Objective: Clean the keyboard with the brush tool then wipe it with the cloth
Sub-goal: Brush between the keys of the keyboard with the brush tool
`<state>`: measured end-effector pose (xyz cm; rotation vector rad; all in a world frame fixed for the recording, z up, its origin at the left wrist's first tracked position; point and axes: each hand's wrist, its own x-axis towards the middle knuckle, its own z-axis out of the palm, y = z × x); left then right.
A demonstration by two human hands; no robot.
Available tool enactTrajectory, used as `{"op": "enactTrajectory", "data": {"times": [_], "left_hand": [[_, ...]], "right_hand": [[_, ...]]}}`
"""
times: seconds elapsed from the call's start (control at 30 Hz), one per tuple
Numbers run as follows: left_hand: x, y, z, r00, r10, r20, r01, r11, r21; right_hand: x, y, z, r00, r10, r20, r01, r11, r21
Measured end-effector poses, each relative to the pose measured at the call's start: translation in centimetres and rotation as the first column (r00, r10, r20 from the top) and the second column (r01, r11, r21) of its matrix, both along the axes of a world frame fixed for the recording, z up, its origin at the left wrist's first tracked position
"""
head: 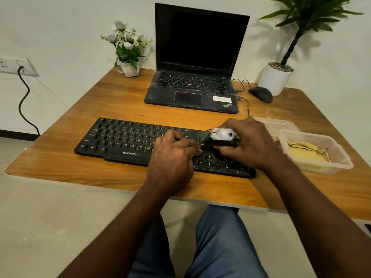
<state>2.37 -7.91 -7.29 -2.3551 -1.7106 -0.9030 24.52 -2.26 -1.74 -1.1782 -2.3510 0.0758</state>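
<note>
The brush tool (222, 137) was gripped in the right hand (251, 143), the keyboard (120, 139) steadied by the relaxed left hand (174, 151); brushing was judged begun, row-by-row sweeps required next.

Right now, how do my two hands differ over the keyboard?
The left hand rests on the keys with fingers fairly flat; the right hand grips the black-and-white brush tool. The left hand sits near the middle of the keyboard; the right hand is toward its right end. Both are over the keyboard.
</note>
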Motion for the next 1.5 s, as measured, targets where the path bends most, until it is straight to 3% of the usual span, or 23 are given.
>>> {"op": "enactTrajectory", "data": {"times": [0.27, 0.4, 0.6, 0.8, 0.97, 1.13, 1.23, 1.33, 1.5], "left_hand": [[-0.1, -0.1, 0.1, 1.0, 0.0, -0.008, 0.0, 1.0, 0.005], [0.0, 0.0, 0.2, 1.0, 0.006, -0.013, -0.006, 1.0, -0.016], [0.0, -0.2, 0.0, 1.0, 0.001, -0.022, -0.001, 1.0, -0.011], [0.1, -0.2, 0.2, 1.0, -0.002, -0.007, 0.001, 1.0, -0.015], [0.1, -0.2, 0.4, 0.999, 0.012, -0.035, -0.014, 0.998, -0.055], [0.1, -0.3, 0.4, 0.999, 0.008, -0.033, -0.01, 0.998, -0.068], [0.1, -0.4, 0.4, 1.0, 0.008, -0.029, -0.01, 0.998, -0.066], [0.1, -0.3, 0.4, 1.0, 0.009, -0.026, -0.011, 0.998, -0.063], [0.1, -0.2, 0.3, 1.0, 0.007, -0.026, -0.009, 0.998, -0.058]], "right_hand": [[-1.5, 0.0, -0.1, 0.999, 0.038, -0.02, -0.038, 0.999, 0.007], [2.1, 0.0, 0.4, 0.999, -0.03, 0.012, 0.031, 0.998, -0.06], [3.0, 0.7, 1.7, 0.984, -0.153, -0.091, 0.14, 0.982, -0.127], [0.2, 2.2, 3.0, 0.987, -0.145, 0.067, 0.157, 0.957, -0.243], [0.2, 1.8, 4.9, 0.983, -0.017, 0.182, 0.091, 0.907, -0.411], [-0.3, 1.7, 4.0, 0.984, -0.123, 0.129, 0.154, 0.948, -0.277], [0.1, 0.6, 4.0, 0.987, -0.089, 0.136, 0.129, 0.938, -0.322], [0.7, -1.0, 4.6, 0.993, 0.014, 0.12, 0.044, 0.881, -0.471], [0.7, -2.1, 4.1, 0.997, -0.051, 0.064, 0.071, 0.92, -0.385]]}}
